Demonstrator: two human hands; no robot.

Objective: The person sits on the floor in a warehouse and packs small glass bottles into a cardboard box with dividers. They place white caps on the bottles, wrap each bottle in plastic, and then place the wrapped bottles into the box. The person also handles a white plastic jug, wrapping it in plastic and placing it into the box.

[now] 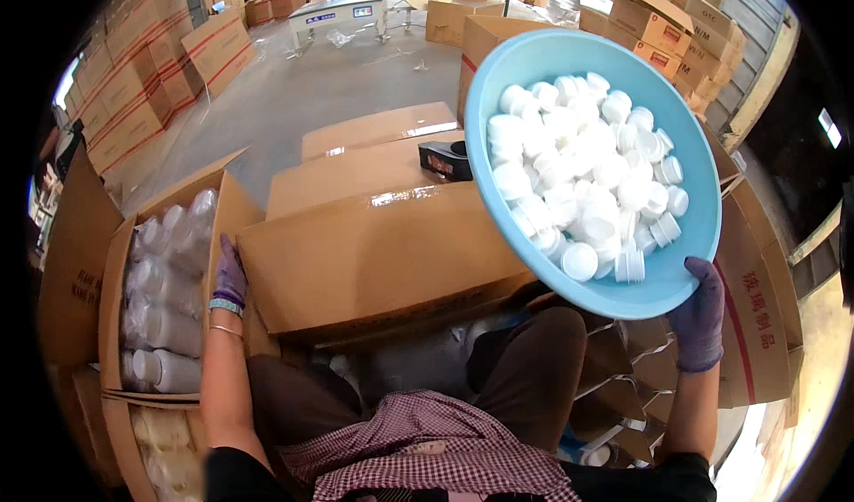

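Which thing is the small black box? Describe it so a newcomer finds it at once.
Start at the big blue basin of white caps held up by the right hand. Just left of its rim, the black box sits on the closed cardboard cartons: the only dark, small item among brown cardboard.

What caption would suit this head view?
Gloved right hand tilts a blue basin of white caps; left hand rests on a cardboard box.

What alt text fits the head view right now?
A gloved right hand tilts a light-blue basin full of white caps above sealed cardboard boxes. The gloved left hand rests on the flap of an open carton holding white bottles.
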